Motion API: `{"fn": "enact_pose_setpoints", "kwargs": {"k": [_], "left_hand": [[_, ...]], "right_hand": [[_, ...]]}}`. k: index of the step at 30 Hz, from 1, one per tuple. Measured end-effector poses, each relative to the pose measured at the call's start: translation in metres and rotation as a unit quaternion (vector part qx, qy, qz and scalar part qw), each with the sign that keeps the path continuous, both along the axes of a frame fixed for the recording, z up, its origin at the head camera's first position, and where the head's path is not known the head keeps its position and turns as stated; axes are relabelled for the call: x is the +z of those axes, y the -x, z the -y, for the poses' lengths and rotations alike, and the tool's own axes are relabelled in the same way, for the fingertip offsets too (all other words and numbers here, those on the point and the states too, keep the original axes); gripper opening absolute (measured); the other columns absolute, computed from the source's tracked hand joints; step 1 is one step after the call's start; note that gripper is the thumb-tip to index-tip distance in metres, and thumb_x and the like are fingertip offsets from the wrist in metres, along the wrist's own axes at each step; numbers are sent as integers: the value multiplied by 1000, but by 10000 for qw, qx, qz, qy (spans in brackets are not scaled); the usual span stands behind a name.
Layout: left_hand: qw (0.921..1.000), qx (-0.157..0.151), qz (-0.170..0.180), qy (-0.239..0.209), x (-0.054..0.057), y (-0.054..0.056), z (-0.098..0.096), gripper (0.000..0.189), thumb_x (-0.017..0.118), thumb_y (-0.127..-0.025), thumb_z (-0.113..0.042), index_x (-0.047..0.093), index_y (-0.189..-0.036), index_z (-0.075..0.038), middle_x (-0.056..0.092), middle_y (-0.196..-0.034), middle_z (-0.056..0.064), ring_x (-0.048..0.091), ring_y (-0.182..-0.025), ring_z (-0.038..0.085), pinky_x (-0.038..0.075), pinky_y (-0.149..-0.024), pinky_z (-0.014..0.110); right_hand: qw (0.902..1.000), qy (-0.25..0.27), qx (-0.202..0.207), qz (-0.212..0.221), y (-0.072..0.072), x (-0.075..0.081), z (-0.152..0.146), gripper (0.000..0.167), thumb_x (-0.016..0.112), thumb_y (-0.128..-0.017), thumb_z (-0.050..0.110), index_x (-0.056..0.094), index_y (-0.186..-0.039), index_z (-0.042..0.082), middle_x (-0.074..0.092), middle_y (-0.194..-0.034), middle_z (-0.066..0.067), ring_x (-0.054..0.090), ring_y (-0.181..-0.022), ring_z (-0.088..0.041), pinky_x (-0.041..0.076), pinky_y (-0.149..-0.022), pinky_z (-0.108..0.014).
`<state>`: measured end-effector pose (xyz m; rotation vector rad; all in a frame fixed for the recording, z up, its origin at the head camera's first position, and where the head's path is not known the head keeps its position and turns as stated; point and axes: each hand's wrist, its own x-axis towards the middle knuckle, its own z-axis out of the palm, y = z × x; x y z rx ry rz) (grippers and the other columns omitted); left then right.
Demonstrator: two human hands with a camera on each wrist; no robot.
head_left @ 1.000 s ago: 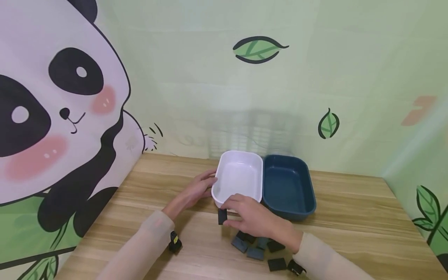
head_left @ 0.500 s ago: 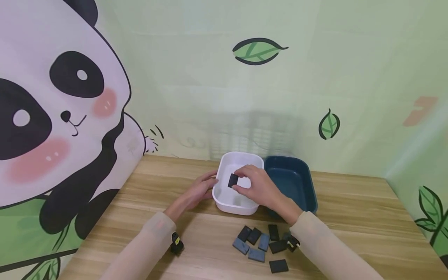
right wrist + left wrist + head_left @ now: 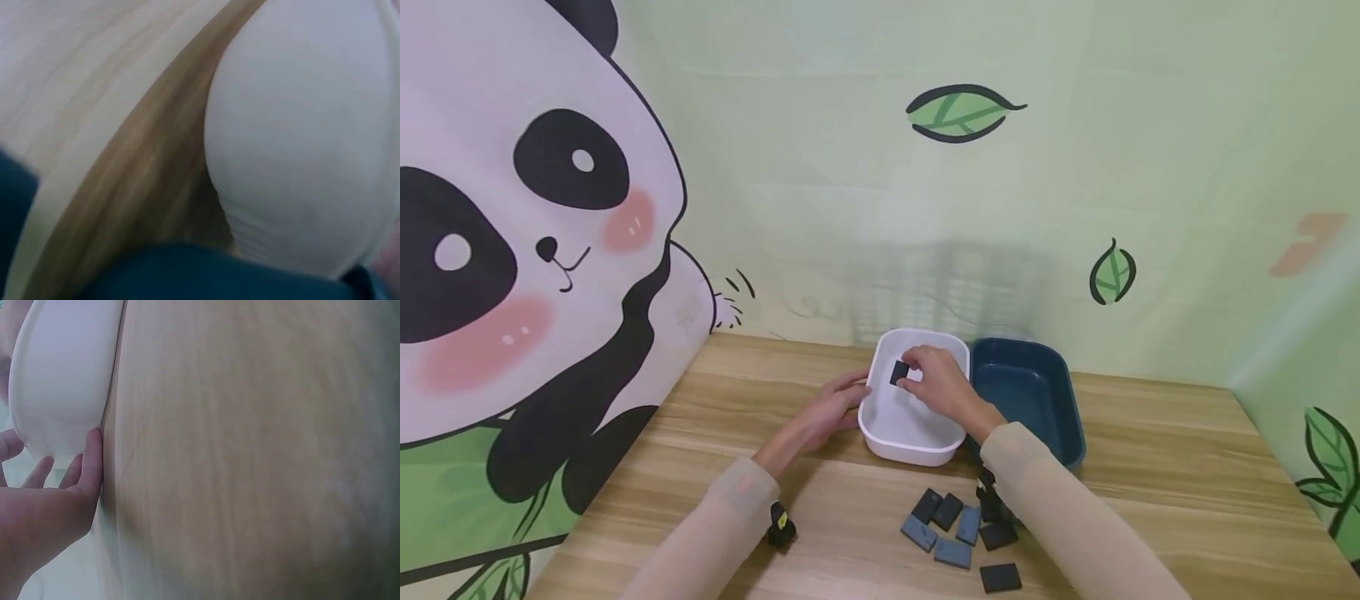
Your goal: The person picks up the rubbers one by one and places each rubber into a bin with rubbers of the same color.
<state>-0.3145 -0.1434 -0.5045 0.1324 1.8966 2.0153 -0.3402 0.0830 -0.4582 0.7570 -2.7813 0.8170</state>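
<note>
My right hand (image 3: 943, 382) pinches a small black rectangular tile (image 3: 899, 372) between thumb and fingers, inside the rim of the white plastic bin (image 3: 913, 452). Whether the tile touches the bin's floor, I cannot tell. At the bin's left side rests my left hand (image 3: 832, 408). In the left wrist view its fingertips (image 3: 92, 440) lie against the outer wall of the white bin (image 3: 65, 381). The right wrist view has the white bin's outer side (image 3: 300, 131) close up; the right hand's grip is outside that view.
A dark blue bin (image 3: 1026, 392) stands right beside the white one. In front of the bins lie several loose tiles, some black (image 3: 1001, 577), some blue-grey (image 3: 952, 553). The wooden table (image 3: 1157, 467) meets a printed backdrop (image 3: 790, 208) behind.
The right hand has carried the black tile from in front of the white bin over its near rim and further inside. The left hand has stayed at the bin's side.
</note>
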Motion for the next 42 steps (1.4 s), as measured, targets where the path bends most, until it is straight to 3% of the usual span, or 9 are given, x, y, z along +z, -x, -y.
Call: {"fn": "enact_pose_setpoints", "kwargs": {"k": [15,23,42], "left_hand": [[10000,48,-23,43,-2,0,1,56,58,-107,-19,45,-160,-11,58,-149,20,60,-132,33,56,-105,46],[10000,18,-37,-28,-3,-1,2,56,58,-107,-18,44,-161,-10,56,-151,20,59,-133,32,55,-105,45],[10000,-47,-13,7,-5,1,4,56,56,-109,-20,41,-163,-10,53,-154,23,58,-134,35,54,-107,46]], "right_hand": [[9955,-141,-341,869,17,-18,17,34,82,-94,11,73,-124,-3,74,-113,-16,67,-106,-28,57,-100,-44],[9947,-128,-430,924,20,-25,19,34,82,-93,10,73,-123,-3,74,-115,-16,68,-110,-29,56,-102,-44],[9951,-461,-339,806,21,-30,23,33,82,-93,9,72,-122,-3,75,-111,-14,66,-100,-24,56,-98,-42]]}}
